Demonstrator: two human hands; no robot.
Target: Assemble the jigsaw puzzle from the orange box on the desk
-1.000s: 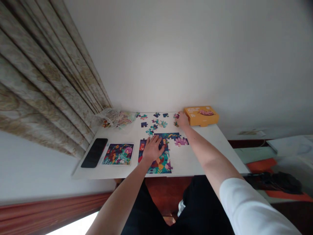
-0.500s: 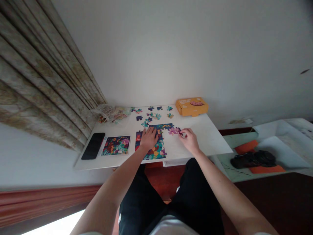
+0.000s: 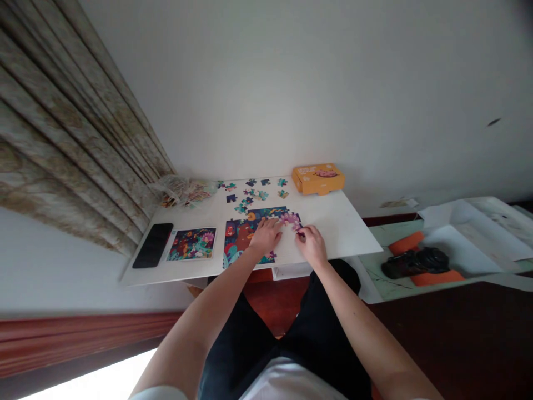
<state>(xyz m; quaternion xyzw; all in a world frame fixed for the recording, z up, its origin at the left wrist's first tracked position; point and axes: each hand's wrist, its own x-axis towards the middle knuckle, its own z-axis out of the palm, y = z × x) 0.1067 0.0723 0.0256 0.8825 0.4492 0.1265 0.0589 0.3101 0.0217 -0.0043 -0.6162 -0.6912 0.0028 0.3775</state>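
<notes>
The partly joined puzzle [image 3: 239, 239] lies on the white table [image 3: 325, 214], near its front edge. My left hand [image 3: 265, 235] rests on its right part, palm down with the fingers spread. At the puzzle's upper right is a pink section [image 3: 288, 218]. The fingers of my right hand [image 3: 310, 243] are pinched on a small dark puzzle piece [image 3: 300, 233] at the lower right end of that section. Loose pieces [image 3: 258, 194] lie behind the puzzle. A printed picture card [image 3: 192, 244] is to the left of it.
A black phone [image 3: 152, 245] lies at the table's left edge. Behind it is a clear plastic bag [image 3: 183, 191]. An orange box [image 3: 318, 179] stands at the back right. Beyond the table's right side are a black object [image 3: 416, 262] and a white open box [image 3: 462, 244].
My left hand has slid right across the puzzle, towards the pink section. My right hand has moved lower, beside that section's end. The whole view has shifted slightly.
</notes>
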